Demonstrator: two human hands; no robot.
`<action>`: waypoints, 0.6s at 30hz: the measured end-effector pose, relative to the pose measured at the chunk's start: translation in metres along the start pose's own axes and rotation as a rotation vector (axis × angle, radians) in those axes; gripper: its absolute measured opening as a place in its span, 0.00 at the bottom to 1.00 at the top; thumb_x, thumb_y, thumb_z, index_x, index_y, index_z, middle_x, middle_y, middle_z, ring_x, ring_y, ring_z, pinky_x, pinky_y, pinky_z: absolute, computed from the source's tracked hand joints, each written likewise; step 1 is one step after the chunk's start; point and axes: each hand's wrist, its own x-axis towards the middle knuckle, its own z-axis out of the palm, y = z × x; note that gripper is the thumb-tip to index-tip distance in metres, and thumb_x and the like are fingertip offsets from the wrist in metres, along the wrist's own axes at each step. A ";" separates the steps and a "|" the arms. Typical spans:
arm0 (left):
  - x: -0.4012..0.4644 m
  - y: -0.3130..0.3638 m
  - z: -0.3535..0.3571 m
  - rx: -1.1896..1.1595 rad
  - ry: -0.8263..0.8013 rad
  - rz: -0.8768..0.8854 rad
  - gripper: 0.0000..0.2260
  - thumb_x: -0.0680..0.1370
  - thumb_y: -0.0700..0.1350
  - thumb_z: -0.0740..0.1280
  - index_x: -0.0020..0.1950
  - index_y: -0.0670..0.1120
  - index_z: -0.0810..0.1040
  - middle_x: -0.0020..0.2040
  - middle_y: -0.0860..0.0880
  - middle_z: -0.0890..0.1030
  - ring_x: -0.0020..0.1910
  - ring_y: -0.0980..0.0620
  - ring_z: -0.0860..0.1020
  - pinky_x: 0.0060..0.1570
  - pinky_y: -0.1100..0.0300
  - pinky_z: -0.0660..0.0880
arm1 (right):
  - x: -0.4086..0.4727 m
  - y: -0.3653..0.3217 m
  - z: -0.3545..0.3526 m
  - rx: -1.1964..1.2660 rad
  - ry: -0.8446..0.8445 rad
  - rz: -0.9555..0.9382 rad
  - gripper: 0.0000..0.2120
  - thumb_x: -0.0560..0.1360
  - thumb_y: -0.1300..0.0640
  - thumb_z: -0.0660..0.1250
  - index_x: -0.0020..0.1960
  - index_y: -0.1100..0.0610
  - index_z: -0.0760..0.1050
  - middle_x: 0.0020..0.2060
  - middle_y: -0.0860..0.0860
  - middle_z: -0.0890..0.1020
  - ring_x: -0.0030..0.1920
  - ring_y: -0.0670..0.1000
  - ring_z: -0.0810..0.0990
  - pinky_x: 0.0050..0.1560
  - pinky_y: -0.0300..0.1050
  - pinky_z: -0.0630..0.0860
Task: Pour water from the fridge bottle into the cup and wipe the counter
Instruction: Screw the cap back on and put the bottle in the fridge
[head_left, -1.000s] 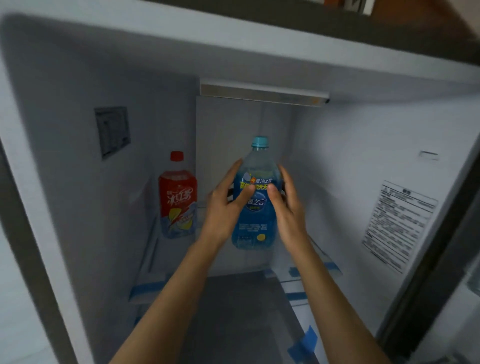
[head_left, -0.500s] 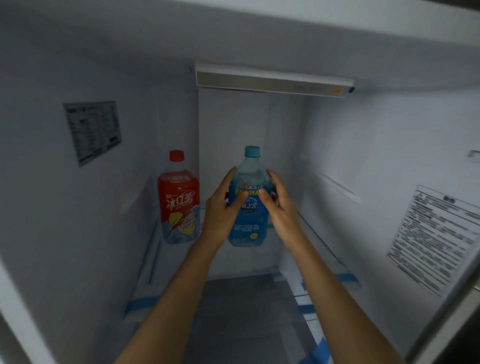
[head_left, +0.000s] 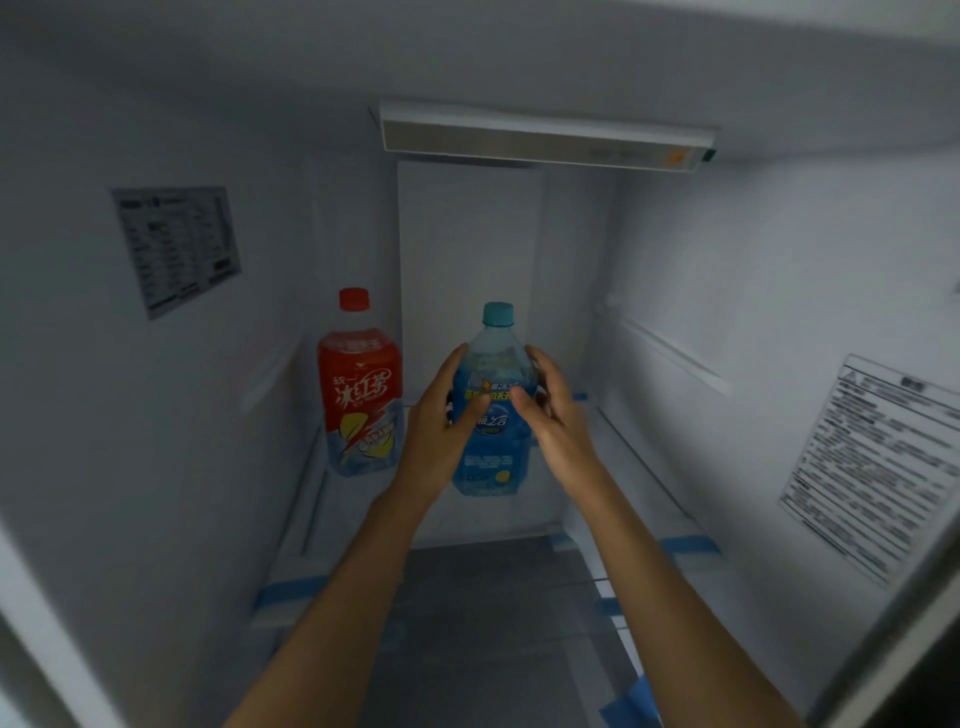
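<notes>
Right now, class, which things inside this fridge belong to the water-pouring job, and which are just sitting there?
Job:
blue plastic bottle with teal cap
left hand
right hand

Bystanders:
red plastic bottle with red cap
white printed label
grey printed sticker

A red-labelled bottle (head_left: 361, 384) stands upright on the fridge shelf (head_left: 311, 499).

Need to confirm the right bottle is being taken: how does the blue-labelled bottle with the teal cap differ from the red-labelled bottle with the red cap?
The blue-labelled plastic bottle with the teal cap is gripped by the left hand and right hand; the red-labelled plastic bottle with the red cap stands untouched to its left. Both are upright, capped, on the fridge shelf.
</notes>
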 end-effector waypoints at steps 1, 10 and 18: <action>-0.001 0.000 0.000 0.000 -0.008 -0.001 0.25 0.79 0.41 0.66 0.72 0.55 0.62 0.61 0.63 0.74 0.57 0.67 0.76 0.56 0.63 0.76 | -0.001 0.000 0.000 -0.002 -0.007 0.002 0.22 0.80 0.56 0.63 0.71 0.46 0.63 0.59 0.45 0.79 0.59 0.46 0.79 0.58 0.48 0.77; -0.005 0.007 -0.006 0.141 -0.073 -0.019 0.29 0.80 0.47 0.64 0.77 0.52 0.55 0.72 0.48 0.69 0.68 0.54 0.70 0.67 0.49 0.70 | -0.013 -0.018 -0.001 -0.116 -0.072 0.048 0.29 0.78 0.44 0.62 0.76 0.45 0.55 0.68 0.47 0.72 0.67 0.46 0.72 0.66 0.51 0.72; -0.038 0.038 -0.017 0.653 -0.013 -0.016 0.21 0.81 0.50 0.61 0.72 0.42 0.66 0.66 0.41 0.73 0.64 0.43 0.72 0.60 0.53 0.71 | -0.045 -0.038 -0.016 -0.569 -0.011 0.000 0.21 0.82 0.52 0.59 0.72 0.57 0.66 0.64 0.48 0.72 0.64 0.47 0.70 0.57 0.33 0.65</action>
